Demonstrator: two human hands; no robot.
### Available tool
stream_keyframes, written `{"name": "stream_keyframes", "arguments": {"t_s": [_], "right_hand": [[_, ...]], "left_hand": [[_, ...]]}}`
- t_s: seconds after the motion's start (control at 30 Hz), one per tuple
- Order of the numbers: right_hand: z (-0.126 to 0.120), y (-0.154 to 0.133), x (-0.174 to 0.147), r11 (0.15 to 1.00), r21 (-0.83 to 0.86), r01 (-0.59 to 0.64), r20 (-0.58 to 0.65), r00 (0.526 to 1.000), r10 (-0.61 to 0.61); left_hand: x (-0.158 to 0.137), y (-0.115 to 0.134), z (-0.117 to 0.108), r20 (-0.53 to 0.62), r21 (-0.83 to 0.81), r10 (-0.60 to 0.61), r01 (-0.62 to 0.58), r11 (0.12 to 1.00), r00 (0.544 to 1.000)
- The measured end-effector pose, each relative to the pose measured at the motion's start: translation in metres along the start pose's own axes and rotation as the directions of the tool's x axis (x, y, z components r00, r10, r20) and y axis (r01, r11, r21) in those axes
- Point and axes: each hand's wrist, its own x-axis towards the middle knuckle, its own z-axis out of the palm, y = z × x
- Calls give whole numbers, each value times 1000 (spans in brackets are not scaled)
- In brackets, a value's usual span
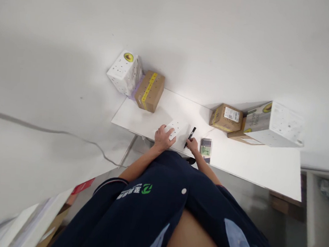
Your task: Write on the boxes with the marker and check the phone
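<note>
My left hand (164,138) grips a small white box (175,127) marked with black dots, fingers along its near left side, on the white table (180,103). Just right of it, my right hand (192,144) holds a black marker (191,134) in a closed grip. The marker slants, its upper end leaning away from me and its lower end near the tabletop. Beside my right hand lies a flat green and dark item (205,150), partly blurred out.
At the table's back left stand a dotted brown carton (150,91) with yellow tape and a tall white box (124,71). Back right are a labelled brown carton (226,118) and a large white box (275,124). A white wall rises behind; a cable (61,132) hangs at left.
</note>
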Motion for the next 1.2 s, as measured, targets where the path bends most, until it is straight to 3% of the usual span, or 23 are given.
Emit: {"name": "stream_keyframes", "arguments": {"t_s": [0.4,0.57,0.7,0.8,1.0,1.2], "right_hand": [[-4,-21,-8,937,350,18,-41,999,-3],[-5,-28,-10,895,443,52,-70,997,-23],[0,-25,-13,875,480,64,-76,997,-31],[0,-19,-14,863,502,64,-84,996,-25],[-4,-7,-16,838,544,49,-113,993,16],[-2,-11,-18,822,566,57,-125,992,17]], "left_hand": [[7,25,-20,94,262,-5,-20,965,996],[29,49,-29,115,271,-35,3,963,993],[53,59,-24,174,227,-41,1,974,984],[63,51,-17,181,141,-33,7,990,983],[47,6,-6,-74,-139,180,-189,972,981],[16,-29,10,-51,-199,95,-103,975,994]]}}
